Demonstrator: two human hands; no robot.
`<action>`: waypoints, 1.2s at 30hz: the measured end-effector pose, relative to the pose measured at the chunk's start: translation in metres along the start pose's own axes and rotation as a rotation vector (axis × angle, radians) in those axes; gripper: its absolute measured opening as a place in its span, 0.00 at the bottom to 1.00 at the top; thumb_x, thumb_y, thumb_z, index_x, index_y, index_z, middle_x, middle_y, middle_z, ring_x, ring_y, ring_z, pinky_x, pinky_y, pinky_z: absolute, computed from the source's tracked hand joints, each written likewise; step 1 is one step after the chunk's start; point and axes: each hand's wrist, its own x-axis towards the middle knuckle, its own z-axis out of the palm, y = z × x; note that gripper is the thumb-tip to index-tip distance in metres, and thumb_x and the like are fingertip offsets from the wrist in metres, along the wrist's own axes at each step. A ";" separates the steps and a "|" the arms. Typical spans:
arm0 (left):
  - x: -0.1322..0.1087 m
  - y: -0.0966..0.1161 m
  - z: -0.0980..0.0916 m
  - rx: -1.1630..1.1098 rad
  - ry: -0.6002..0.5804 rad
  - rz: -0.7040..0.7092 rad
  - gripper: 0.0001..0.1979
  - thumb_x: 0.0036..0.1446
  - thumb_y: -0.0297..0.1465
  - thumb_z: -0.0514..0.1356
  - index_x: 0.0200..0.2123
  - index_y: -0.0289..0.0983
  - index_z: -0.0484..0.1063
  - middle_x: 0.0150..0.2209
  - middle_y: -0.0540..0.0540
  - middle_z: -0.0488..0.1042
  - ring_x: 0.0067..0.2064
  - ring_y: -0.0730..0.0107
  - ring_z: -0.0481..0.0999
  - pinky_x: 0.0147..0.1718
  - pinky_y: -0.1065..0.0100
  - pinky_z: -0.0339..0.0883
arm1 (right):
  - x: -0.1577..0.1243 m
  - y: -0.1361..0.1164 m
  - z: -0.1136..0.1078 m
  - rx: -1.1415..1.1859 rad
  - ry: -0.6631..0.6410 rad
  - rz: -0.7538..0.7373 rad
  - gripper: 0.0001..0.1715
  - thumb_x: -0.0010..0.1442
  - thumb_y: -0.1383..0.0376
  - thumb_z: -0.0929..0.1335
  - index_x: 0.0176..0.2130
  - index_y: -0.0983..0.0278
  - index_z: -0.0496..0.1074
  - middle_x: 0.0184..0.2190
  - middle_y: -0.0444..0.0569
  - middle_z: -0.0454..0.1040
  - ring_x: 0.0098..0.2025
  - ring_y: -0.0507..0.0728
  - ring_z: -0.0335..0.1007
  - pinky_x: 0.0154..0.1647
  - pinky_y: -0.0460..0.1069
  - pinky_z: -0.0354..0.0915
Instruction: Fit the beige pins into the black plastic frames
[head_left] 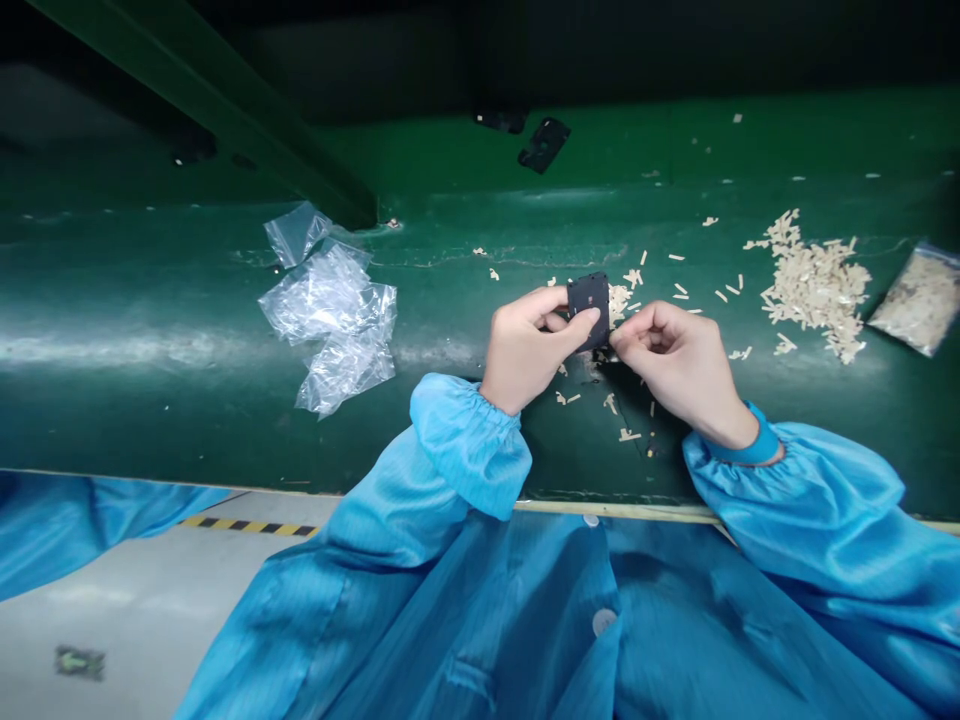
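Observation:
My left hand (529, 345) grips a small black square plastic part (589, 310), with the thumb across its lower face. My right hand (671, 365) comes in from the right, its thumb and forefinger pinched at the part's lower right corner. Anything small between those fingertips is hidden. Several loose beige strips (619, 300) lie just behind the part on the green work surface (225, 420). A large heap of the same strips (814, 285) lies to the right of my right hand.
Crumpled clear plastic bags (330, 315) lie left of my hands, and a filled bag of beige strips (919, 300) lies far right. Two dark parts (544, 145) rest at the back. A green beam (217, 100) crosses the upper left. The table's front edge (615, 510) runs below my hands.

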 end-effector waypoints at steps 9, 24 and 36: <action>0.004 0.000 -0.004 -0.108 -0.018 -0.054 0.08 0.53 0.34 0.67 0.35 0.36 0.80 0.26 0.51 0.76 0.23 0.79 0.67 0.23 0.74 0.65 | 0.003 -0.001 -0.008 0.257 -0.117 0.150 0.09 0.61 0.60 0.71 0.34 0.63 0.78 0.26 0.44 0.73 0.21 0.48 0.57 0.20 0.46 0.53; 0.002 0.001 -0.003 -0.069 -0.063 -0.058 0.07 0.52 0.33 0.67 0.33 0.36 0.79 0.22 0.53 0.73 0.22 0.78 0.68 0.22 0.74 0.66 | 0.002 0.007 -0.003 0.086 -0.076 -0.028 0.09 0.57 0.61 0.74 0.31 0.62 0.74 0.26 0.45 0.75 0.26 0.51 0.65 0.27 0.47 0.61; 0.001 0.003 -0.003 -0.075 -0.041 -0.059 0.08 0.53 0.33 0.67 0.35 0.35 0.80 0.23 0.52 0.75 0.22 0.77 0.70 0.24 0.74 0.69 | 0.001 0.003 -0.002 0.098 -0.047 0.012 0.06 0.55 0.65 0.74 0.30 0.62 0.74 0.26 0.45 0.76 0.26 0.51 0.66 0.27 0.47 0.62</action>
